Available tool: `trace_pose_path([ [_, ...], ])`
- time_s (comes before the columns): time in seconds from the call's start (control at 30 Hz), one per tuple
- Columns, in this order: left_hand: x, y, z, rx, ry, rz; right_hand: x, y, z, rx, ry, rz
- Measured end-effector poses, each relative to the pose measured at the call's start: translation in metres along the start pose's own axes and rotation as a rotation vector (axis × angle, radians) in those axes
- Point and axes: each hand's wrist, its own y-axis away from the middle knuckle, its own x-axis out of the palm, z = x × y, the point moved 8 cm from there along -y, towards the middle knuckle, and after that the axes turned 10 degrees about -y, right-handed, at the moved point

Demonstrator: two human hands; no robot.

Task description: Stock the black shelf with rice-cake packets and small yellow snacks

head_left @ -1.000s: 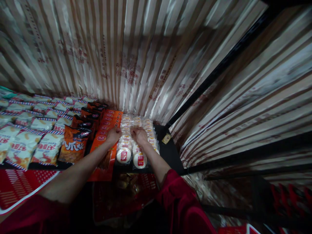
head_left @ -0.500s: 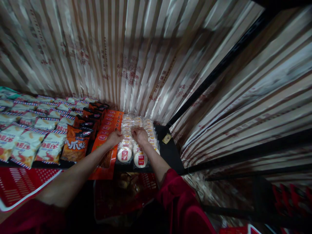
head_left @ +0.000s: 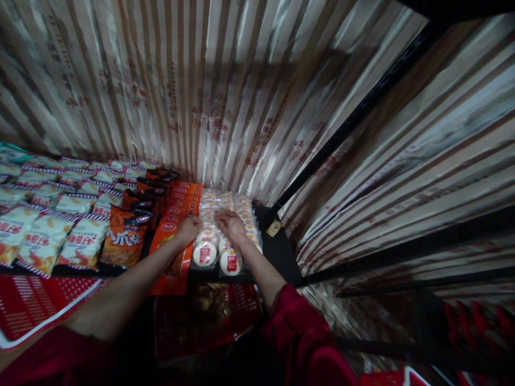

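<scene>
Round white rice crackers in clear packets (head_left: 205, 254) stand in rows on a black shelf (head_left: 277, 257). My left hand (head_left: 188, 230) is at the left side of the leftmost row, its fingers curled and pinched at a packet's edge. On the other side of that row, my right hand (head_left: 233, 226) reaches over the packets with bent fingers, its thumb and index close together at a packet. Under and beside my left hand lies a flat orange snack bag (head_left: 171, 246). Which packet each fingertip touches is hard to see in the dim light.
Orange-black snack bags (head_left: 124, 236) and several rows of white snack bags (head_left: 82, 241) fill the shelf leftward. A small yellowish packet (head_left: 274, 228) lies at the right. Red baskets (head_left: 48, 300) are below. A black post (head_left: 341, 134) and striped sheeting (head_left: 225, 80) bound the corner.
The view has shifted slightly. Both hands stay at the leftmost row of cracker packets, with the right hand's fingers a little more spread over it.
</scene>
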Motion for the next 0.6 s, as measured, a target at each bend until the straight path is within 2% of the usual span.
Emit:
trace_pose_path([
  [0.2, 0.0, -0.0013, -0.0002, 0.03, -0.041, -0.041, 0.0008, 0.0051, 0.0022, -0.054, -0.012, 0.052],
  [0.6, -0.0075, 0.0024, -0.0098, 0.017, -0.003, -0.032, -0.0018, 0.0062, 0.0051, 0.021, 0.074, 0.022],
])
